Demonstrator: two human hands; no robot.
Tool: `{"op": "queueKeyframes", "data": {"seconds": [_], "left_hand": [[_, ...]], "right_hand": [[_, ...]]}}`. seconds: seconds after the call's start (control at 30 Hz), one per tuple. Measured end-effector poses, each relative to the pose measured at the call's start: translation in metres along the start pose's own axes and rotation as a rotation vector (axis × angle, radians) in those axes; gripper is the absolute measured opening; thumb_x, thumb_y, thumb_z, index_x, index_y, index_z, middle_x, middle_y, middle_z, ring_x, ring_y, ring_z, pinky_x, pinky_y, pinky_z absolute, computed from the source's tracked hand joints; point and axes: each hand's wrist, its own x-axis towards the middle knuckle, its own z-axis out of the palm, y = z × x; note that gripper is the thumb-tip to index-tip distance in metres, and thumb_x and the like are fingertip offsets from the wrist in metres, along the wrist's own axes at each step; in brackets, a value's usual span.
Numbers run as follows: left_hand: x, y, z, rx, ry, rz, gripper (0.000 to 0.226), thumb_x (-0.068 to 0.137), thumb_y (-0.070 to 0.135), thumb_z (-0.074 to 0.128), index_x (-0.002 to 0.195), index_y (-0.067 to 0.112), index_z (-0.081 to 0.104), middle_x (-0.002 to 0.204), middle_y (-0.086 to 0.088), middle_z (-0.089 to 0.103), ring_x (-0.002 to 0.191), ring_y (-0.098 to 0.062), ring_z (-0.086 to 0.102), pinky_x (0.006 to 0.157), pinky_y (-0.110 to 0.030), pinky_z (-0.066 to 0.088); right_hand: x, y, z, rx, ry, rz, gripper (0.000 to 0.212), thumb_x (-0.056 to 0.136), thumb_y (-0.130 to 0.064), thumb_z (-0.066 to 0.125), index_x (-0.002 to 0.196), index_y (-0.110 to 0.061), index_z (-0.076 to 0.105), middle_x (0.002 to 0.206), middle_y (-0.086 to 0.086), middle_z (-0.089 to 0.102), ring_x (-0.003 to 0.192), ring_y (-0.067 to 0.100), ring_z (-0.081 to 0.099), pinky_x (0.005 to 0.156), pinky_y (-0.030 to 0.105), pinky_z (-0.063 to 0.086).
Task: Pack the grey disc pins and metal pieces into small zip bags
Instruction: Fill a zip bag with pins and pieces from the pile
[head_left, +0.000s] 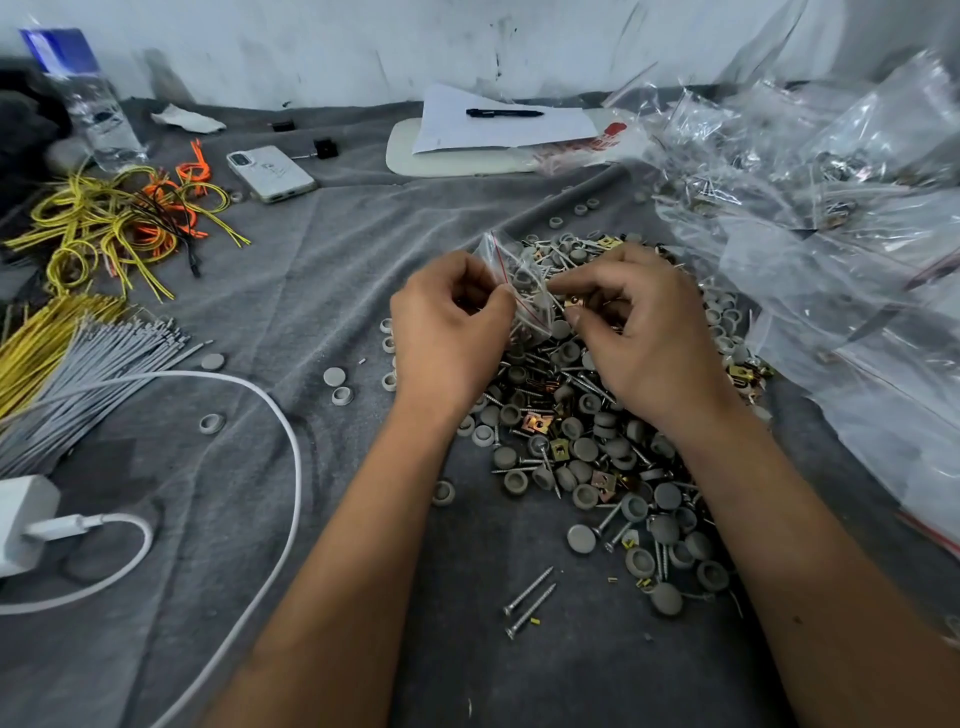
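Holding the small zip bag (519, 280) up over the parts pile (597, 426), left hand (447, 332) has its grip curled round the bag's mouth edge, likely keeping it open for loading. Right hand (644, 332) pinches a brass metal clip (574, 301) at the bag mouth, fingers curled tight. Bag is clear with a red zip line, some screws and grey discs seen inside. Pile mixes grey disc pins, screws, brass clips on the grey cloth (291, 291). More zip bags (831, 197) heaped right of pile.
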Motion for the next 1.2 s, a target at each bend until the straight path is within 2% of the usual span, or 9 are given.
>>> {"op": "queueKeyframes", "data": {"seconds": [0.1,0.27,0.57,0.7,0.8,0.87,0.97,1.03,1.2], "left_hand": [[0.0,-0.001,0.0,-0.008,-0.002,0.004,0.015,0.088,0.006,0.068,0.076,0.016,0.066,0.071,-0.01,0.071,0.068,-0.036,0.07,0.056,-0.054,0.058],[-0.001,0.0,0.001,0.004,-0.002,0.006,0.02,0.089,0.007,0.069,0.075,0.02,0.064,0.07,-0.007,0.071,0.067,-0.033,0.07,0.056,-0.052,0.059],[0.0,0.0,-0.002,0.005,0.018,-0.026,0.015,0.09,0.009,0.069,0.077,0.017,0.066,0.072,-0.008,0.072,0.068,-0.033,0.071,0.057,-0.053,0.06],[0.001,0.001,-0.003,0.007,0.028,-0.023,0.014,0.09,0.01,0.069,0.078,0.017,0.067,0.072,-0.006,0.072,0.068,-0.031,0.071,0.06,-0.049,0.061],[0.002,0.001,-0.004,0.0,0.032,-0.031,0.011,0.09,0.009,0.069,0.079,0.014,0.068,0.073,-0.009,0.073,0.069,-0.032,0.072,0.063,-0.05,0.061],[0.003,0.001,-0.004,-0.006,0.035,-0.039,0.009,0.089,0.009,0.069,0.081,0.012,0.069,0.074,-0.01,0.073,0.071,-0.033,0.072,0.066,-0.051,0.061],[0.003,0.0,-0.005,-0.005,0.043,-0.04,0.01,0.089,0.009,0.069,0.08,0.013,0.068,0.073,-0.009,0.073,0.07,-0.031,0.072,0.067,-0.046,0.062],[0.003,0.0,-0.006,-0.01,0.049,-0.032,0.013,0.089,0.008,0.069,0.078,0.014,0.066,0.072,-0.01,0.073,0.069,-0.032,0.071,0.062,-0.04,0.059],[0.005,-0.002,-0.008,-0.064,0.083,-0.06,0.017,0.089,0.008,0.068,0.076,0.017,0.065,0.07,-0.009,0.072,0.06,-0.023,0.069,0.055,-0.032,0.052]], "right_hand": [[0.0,-0.001,0.001,0.005,0.01,-0.008,0.02,0.091,0.003,0.071,0.102,-0.011,0.079,0.102,-0.001,0.062,0.086,-0.013,0.061,0.072,0.005,0.048],[0.001,0.0,0.0,0.032,0.069,0.032,0.013,0.097,-0.012,0.069,0.108,-0.013,0.076,0.101,-0.003,0.072,0.093,0.006,0.068,0.084,0.024,0.057],[-0.002,0.003,0.003,0.084,-0.003,0.077,0.007,0.094,-0.009,0.073,0.098,-0.012,0.07,0.077,-0.006,0.07,0.061,0.005,0.07,0.054,0.016,0.053],[-0.002,0.001,0.001,0.024,-0.043,0.012,0.004,0.096,-0.008,0.07,0.098,-0.012,0.068,0.083,-0.005,0.07,0.065,0.004,0.068,0.062,0.017,0.055],[0.0,-0.001,0.003,-0.113,-0.126,-0.035,0.004,0.096,-0.011,0.068,0.095,-0.012,0.064,0.095,-0.004,0.064,0.084,0.009,0.06,0.075,0.018,0.048],[0.0,-0.001,0.004,-0.169,-0.148,-0.029,0.005,0.097,-0.012,0.066,0.095,-0.014,0.062,0.098,-0.004,0.058,0.088,0.01,0.054,0.075,0.011,0.038],[-0.001,-0.003,0.001,-0.104,-0.152,-0.035,0.005,0.096,-0.012,0.068,0.096,-0.015,0.065,0.088,-0.01,0.062,0.08,0.004,0.058,0.07,0.009,0.041],[-0.002,-0.003,-0.002,-0.083,-0.261,-0.093,0.01,0.091,-0.018,0.076,0.092,-0.022,0.067,0.086,-0.016,0.063,0.081,-0.002,0.059,0.073,0.015,0.046],[-0.004,-0.004,-0.007,-0.209,-0.61,-0.106,0.025,0.07,-0.058,0.083,0.079,-0.036,0.075,0.095,-0.018,0.055,0.101,0.012,0.047,0.089,0.04,0.043]]}}
